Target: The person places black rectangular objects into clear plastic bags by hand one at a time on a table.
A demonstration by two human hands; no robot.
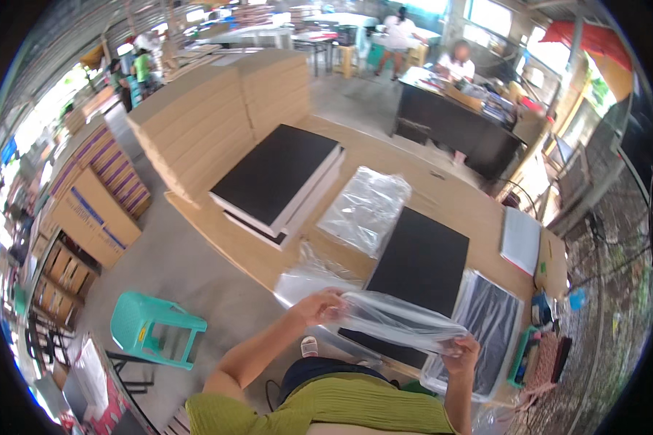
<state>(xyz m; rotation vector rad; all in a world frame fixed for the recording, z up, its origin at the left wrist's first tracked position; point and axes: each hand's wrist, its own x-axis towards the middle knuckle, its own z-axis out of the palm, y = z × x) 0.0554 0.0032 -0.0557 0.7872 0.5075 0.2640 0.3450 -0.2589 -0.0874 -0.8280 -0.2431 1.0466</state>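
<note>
A clear plastic bag (406, 319) is stretched between my two hands. My left hand (321, 307) pinches one end of it, and my right hand (460, 355) grips the other end. Beneath the bag lies a flat black panel (422, 255) on the brown table, its near part showing through the film. By my right hand, another dark panel (490, 330) lies wrapped in clear plastic. Beyond the black panel is a pile of folded clear bags (366, 206), and more loose plastic film (313, 275) lies close to my left hand.
A stack of black-topped white-edged panels (279, 174) stands on the table (442, 174), before a tall stack of cardboard (218, 109). A green stool (156, 326) is on the floor at left. At right are a green basket (526, 355) and white sheets (521, 239). People work farther back.
</note>
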